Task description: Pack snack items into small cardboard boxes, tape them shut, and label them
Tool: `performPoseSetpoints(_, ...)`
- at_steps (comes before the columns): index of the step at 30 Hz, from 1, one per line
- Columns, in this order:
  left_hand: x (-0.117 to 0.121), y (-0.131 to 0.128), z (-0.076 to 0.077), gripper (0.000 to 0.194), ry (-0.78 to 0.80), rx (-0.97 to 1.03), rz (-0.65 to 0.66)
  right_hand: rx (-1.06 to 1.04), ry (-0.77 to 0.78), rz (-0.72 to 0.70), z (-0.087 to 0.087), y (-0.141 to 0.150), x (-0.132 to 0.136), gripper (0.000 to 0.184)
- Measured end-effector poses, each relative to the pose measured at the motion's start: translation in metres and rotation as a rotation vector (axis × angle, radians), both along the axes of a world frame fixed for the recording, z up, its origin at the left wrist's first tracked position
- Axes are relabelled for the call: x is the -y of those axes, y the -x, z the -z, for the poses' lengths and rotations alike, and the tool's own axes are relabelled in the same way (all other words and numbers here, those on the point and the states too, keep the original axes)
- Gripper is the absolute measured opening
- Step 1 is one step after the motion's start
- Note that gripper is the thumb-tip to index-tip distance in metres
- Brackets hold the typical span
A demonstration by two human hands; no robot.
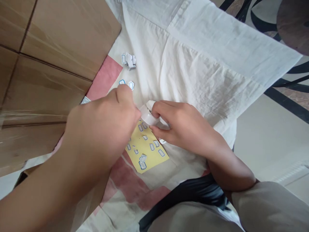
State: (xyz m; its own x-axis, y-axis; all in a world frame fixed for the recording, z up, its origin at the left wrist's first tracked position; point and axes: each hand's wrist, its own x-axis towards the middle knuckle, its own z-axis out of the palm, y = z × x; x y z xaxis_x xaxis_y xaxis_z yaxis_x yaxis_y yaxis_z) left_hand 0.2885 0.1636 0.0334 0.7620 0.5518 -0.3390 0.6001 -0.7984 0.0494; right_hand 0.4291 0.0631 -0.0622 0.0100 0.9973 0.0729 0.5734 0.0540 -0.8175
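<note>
So on my end the left hand reaches in from the near left, back of the hand up and knuckles bunched; the fingers curl under, with the fingertip side right up against the edge of a white roll; can't tell from here if that grip is actually pinching it, since the fingers are mostly hidden. My right hand comes in from the right, wrist bent a little; its grip is closed around the roll, index finger hooked over the top and thumb underneath, so the roll sits between both hands, mid-scene.

The roll looks smooth and slightly shiny, kinda ring-shaped; just nearer than it is a flat, matte yellow sheet, dotted with small white labels that have rounded corners and blue outlines; some lie flat, a few overlap or curl up. Farther off there's a crumpled little pile of white bits; all of that is on a soft, wrinkled cream cloth with pinkish patches; big brown cardboard boxes with glossy clear tape fill the left side; patterned floor shows off to the right.
</note>
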Motion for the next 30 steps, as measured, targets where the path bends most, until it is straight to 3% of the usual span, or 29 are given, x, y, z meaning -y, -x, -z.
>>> performPoseSetpoints(3, -0.007, 0.000, -0.005, 0.012, -0.166, -0.029, -0.118, 0.002, -0.003, 0.001, 0.000, 0.000, 0.001, 0.006)
performPoseSetpoints(8, -0.014, 0.001, -0.008, 0.012, 0.031, 0.044, -0.161, -0.003, 0.000, 0.006, 0.000, 0.000, 0.001, 0.008)
performPoseSetpoints(17, -0.006, 0.005, -0.012, 0.010, 0.004, 0.115, -0.085, -0.044, -0.031, 0.000, 0.003, -0.001, 0.000, 0.030)
performPoseSetpoints(22, 0.002, 0.008, -0.006, 0.006, 0.104, 0.139, -0.109, -0.068, -0.020, 0.052, 0.002, 0.002, -0.001, 0.040)
performPoseSetpoints(26, 0.010, 0.011, -0.002, 0.008, 0.119, 0.185, -0.133, -0.103, 0.015, 0.076, -0.001, 0.004, 0.000, 0.036)
performPoseSetpoints(30, 0.014, 0.014, -0.008, 0.006, -0.045, 0.174, -0.086, -0.127, 0.037, 0.057, -0.002, 0.004, 0.002, 0.021)
